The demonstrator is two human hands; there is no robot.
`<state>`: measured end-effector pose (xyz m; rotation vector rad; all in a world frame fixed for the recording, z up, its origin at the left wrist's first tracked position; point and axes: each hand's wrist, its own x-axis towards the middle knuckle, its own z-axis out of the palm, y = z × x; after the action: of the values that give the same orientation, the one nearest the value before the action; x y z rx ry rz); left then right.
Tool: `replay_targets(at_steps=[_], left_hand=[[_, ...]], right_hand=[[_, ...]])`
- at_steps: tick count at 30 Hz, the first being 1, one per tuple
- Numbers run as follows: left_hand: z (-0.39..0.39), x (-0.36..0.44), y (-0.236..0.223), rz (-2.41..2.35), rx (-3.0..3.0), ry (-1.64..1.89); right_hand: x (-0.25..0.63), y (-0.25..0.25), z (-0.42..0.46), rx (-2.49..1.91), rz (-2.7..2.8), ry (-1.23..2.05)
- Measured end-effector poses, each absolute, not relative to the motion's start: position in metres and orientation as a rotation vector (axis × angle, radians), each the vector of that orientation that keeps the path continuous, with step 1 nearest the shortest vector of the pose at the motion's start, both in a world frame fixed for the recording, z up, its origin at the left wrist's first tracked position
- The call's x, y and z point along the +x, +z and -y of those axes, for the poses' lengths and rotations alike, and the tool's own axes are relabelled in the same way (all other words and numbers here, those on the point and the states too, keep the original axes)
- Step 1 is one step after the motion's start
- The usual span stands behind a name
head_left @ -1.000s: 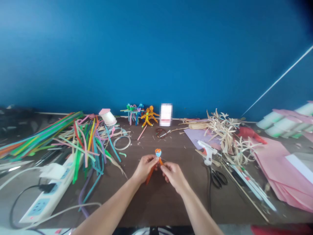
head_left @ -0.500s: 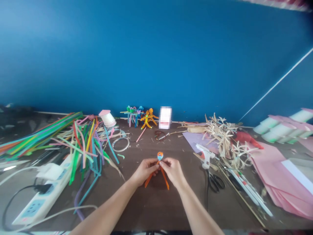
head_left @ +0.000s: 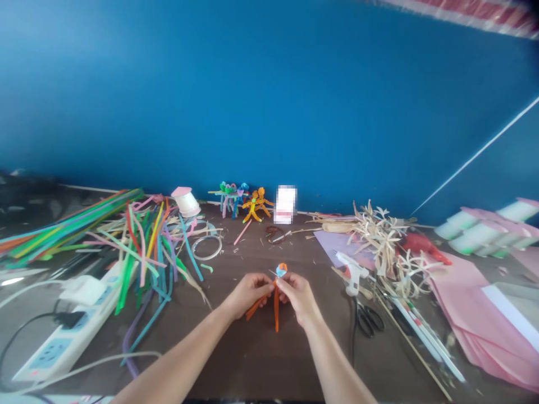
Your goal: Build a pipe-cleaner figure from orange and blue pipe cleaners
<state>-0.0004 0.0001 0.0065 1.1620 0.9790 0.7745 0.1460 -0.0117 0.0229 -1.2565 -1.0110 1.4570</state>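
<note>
One craft piece of orange pipe-cleaner stems (head_left: 277,307), topped by a rounded light-blue-and-orange tip (head_left: 282,270). Held tip-up between the left hand (head_left: 252,293) and right hand (head_left: 297,293); one stem hung nearly straight down, orange lengths slanted leftward, the middle partly hidden by fingers.

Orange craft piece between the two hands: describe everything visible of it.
The orange craft piece has a small rounded top in orange and light blue, with orange strips below. It looks soft and fuzzy, like pipe cleaner. One strip hangs nearly straight down; more orange slants toward the left hand. The fingers of that hand and of the right hand pinch it, hiding its middle. It is held top up over the dark table; finer detail is blurred.
</note>
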Motion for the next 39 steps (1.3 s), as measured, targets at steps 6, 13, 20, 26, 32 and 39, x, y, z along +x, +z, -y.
replay_targets(at_steps=[6, 13, 20, 26, 32, 39], left_hand=[[-0.001, 0.002, 0.014, -0.992, 1.245, 0.700], [-0.002, -0.004, 0.025, -0.841, 1.082, 0.622], [-0.004, -0.004, 0.026, -0.789, 0.995, 0.593], [-0.007, -0.003, 0.020, -0.798, 1.020, 0.591], [-0.011, 0.000, 0.022, -0.841, 1.088, 0.489], [-0.011, -0.001, 0.026, -0.926, 1.187, 0.469]], right_hand=[[0.147, 0.019, 0.010, -1.249, 0.979, 1.413], [0.151, 0.013, 0.007, -1.214, 0.960, 1.429], [0.150, 0.013, 0.009, -1.231, 1.045, 1.396], [0.153, 0.012, 0.009, -1.203, 1.062, 1.429], [0.152, 0.010, 0.008, -1.232, 1.086, 1.421], [0.152, 0.009, 0.009, -1.253, 1.136, 1.408]])
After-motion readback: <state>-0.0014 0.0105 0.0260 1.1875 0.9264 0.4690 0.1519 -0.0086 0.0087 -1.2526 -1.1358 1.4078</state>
